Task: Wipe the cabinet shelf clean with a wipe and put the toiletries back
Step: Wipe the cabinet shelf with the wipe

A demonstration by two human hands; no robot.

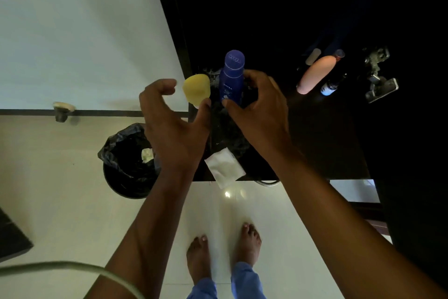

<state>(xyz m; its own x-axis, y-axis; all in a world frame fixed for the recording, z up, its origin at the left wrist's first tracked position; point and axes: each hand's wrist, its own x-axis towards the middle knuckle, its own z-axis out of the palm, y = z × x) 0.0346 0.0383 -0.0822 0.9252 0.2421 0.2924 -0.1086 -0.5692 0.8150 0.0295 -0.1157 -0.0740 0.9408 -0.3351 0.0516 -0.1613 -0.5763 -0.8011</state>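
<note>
Two hands worked at the dark cabinet shelf at centre frame, seemingly in the putting-back step. The right hand had its fingers clamped on the blue Nivea bottle, upright; the left hand curled with fingers apart just beside the yellow bottle, thumb touching. The wipe lay on the shelf's near edge. Next: likely seat both steadily.
</note>
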